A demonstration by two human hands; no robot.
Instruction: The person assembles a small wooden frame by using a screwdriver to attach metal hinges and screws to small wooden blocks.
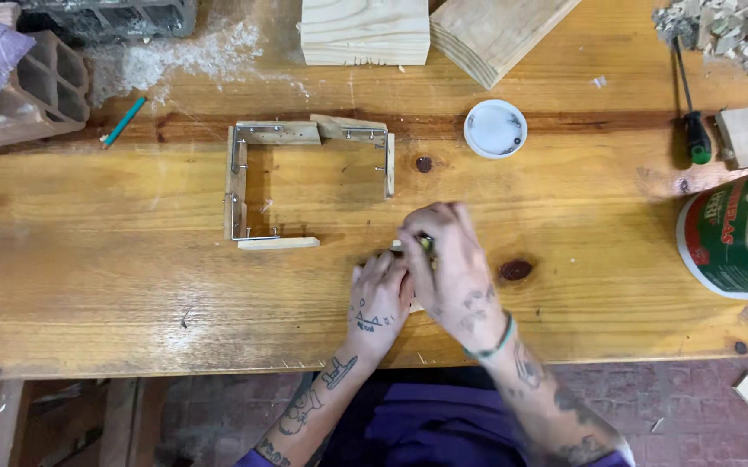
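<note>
Both hands are working close together at the near edge of the wooden table (pixel 132 285). The left hand (pixel 380 298) is pressing flat on a small pale wood piece (pixel 415 306), mostly hidden beneath it. The right hand (pixel 452 264) is curling over it, fingers pinched on something small and dark, too hidden to identify. An unfinished wooden frame (pixel 305 177) is lying just beyond the left hand, a white lid (pixel 495 128) beyond the right.

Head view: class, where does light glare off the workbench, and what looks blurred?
Head view: pale glare sheens the workbench at lower left; the right hand and left hand look slightly motion-blurred; the wooden frame stays sharp, casting a short shadow inside.
</note>
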